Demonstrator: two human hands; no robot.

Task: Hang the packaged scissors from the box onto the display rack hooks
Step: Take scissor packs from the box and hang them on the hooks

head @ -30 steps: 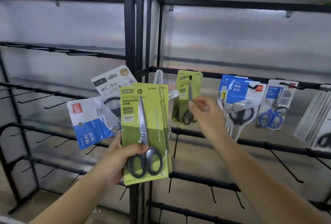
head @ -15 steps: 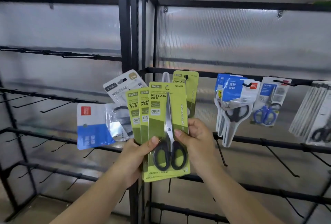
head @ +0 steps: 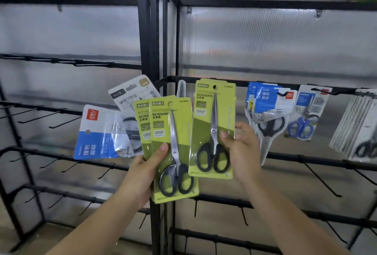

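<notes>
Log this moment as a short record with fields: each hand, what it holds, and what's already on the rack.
left hand: grips a fan of packs, green scissors pack in front
right hand: holds single green pack, upright
rack hooks: blue-label packs and blue-handled scissors hanging
lower hooks: bare

— What can you read on the green card [head: 172, 144] in the left hand [head: 142, 175]?
— "SCISSORS", "GRIP" and "NO.S002"; the green card [head: 212, 128] in the right hand [head: 242, 148] also says "SCISSORS" and "GRIP".
— And the fanned packs?
— The blue-and-white pack [head: 95, 132] bears a red "deli" logo; the white card [head: 133, 91] has a gold "S002" badge.
— On the rack?
— A hanging pack [head: 287, 99] shows "deli"; the blue-scissors pack [head: 306, 112] reads "HOME"; smaller print is illegible.
</notes>
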